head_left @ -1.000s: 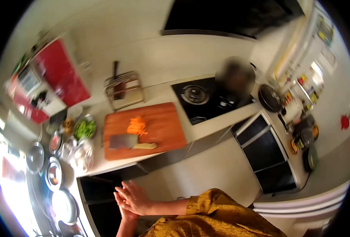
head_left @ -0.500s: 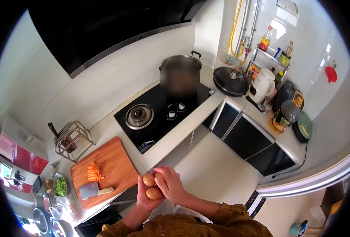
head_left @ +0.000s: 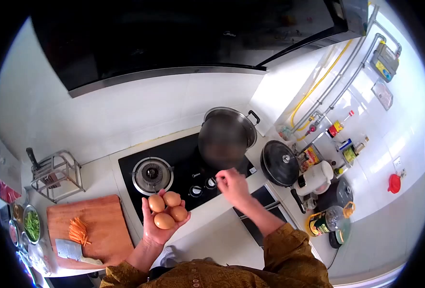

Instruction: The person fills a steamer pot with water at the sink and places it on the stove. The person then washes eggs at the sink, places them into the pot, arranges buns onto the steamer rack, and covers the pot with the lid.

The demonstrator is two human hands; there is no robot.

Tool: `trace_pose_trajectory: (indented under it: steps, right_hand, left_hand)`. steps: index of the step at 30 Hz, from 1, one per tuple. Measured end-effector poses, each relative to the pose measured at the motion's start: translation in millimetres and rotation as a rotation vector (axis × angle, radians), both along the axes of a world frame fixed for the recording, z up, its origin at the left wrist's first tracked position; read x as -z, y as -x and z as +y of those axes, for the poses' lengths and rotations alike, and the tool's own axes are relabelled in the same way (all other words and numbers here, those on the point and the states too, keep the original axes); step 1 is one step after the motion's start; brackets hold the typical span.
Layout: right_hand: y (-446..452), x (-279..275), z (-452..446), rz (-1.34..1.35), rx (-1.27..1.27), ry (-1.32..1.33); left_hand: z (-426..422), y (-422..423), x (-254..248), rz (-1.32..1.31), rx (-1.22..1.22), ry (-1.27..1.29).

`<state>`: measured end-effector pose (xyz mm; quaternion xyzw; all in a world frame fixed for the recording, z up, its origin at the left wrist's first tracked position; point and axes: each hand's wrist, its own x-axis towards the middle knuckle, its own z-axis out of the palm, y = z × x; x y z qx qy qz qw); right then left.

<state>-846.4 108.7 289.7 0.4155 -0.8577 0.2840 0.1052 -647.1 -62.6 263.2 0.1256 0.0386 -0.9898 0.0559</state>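
**Brown, smooth-shelled oval eggs [head_left: 164, 221] fill the person's cupped left hand [head_left: 156, 234]**

Four eggs sit clustered on the upturned left palm, with the fingers and thumb curled around the outside of the group. This hand is in front of the black glass hob [head_left: 183, 165], overlapping its front edge in view, near the left burner with its round metal ring [head_left: 152, 175].

The bare right hand [head_left: 232, 186] hangs palm down by the hob's front edge, close to the round silver-and-black control knobs [head_left: 210, 183]. Its fingers are bent in towards the thumb; whether they pinch anything, I cannot tell. Just beyond it, at the hob's right end, stands a large round metal pot with black handles [head_left: 250, 128], its middle blurred.

Left of the hob, a reddish-brown wooden cutting board [head_left: 104, 216] lies on the pale countertop [head_left: 97, 169]. Thin orange strips [head_left: 79, 231] are heaped near its middle. A broad-bladed metal cleaver [head_left: 68, 248] rests between them and the board's front edge, its pale handle reaching towards that edge. Beside the board's left edge is a round bowl of cut green vegetables [head_left: 31, 224].
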Motion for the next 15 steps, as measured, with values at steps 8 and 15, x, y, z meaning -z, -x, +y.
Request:
trace_pose_trajectory:
  steps: [8, 15]
  right_hand:
    - [229, 41, 22, -0.021, 0.030, -0.282]
    - [336, 101, -11, -0.106, -0.275, -0.356]
  left_hand:
    - [12, 100, 3, -0.051, -0.166, 0.121]
    - [60, 185, -13, -0.213, -0.429, 0.104]
